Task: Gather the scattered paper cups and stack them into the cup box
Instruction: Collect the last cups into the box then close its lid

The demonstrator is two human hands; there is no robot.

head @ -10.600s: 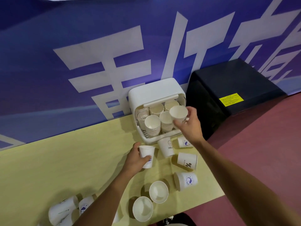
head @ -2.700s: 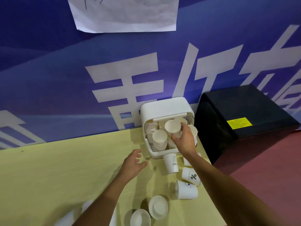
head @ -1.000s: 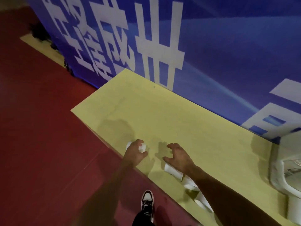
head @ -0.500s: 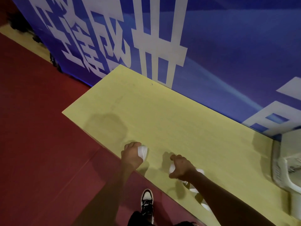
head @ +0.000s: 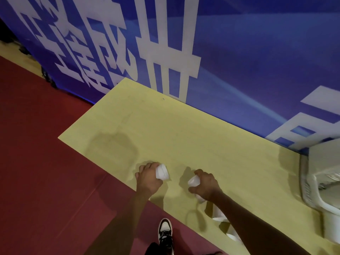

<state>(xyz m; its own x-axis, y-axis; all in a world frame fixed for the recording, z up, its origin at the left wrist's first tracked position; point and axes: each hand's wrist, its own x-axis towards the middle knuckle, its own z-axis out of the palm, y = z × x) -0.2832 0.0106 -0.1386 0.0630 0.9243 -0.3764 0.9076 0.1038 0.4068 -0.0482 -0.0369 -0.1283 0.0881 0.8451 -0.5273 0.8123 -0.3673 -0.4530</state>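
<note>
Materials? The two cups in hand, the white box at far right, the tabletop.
Left cup, gripped by the left hand: white, matte, looks like paper; blurred. Right cup, in the right hand: same white matte look, mostly hidden by the hand. Cup box: smooth off-white with slotted wall, probably moulded plastic. Table: flat matte yellow, laminate or painted board, cannot tell.

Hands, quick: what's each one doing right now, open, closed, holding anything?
Left hand: closed, gripping a paper cup.
Right hand: closed, gripping a second paper cup.
</note>
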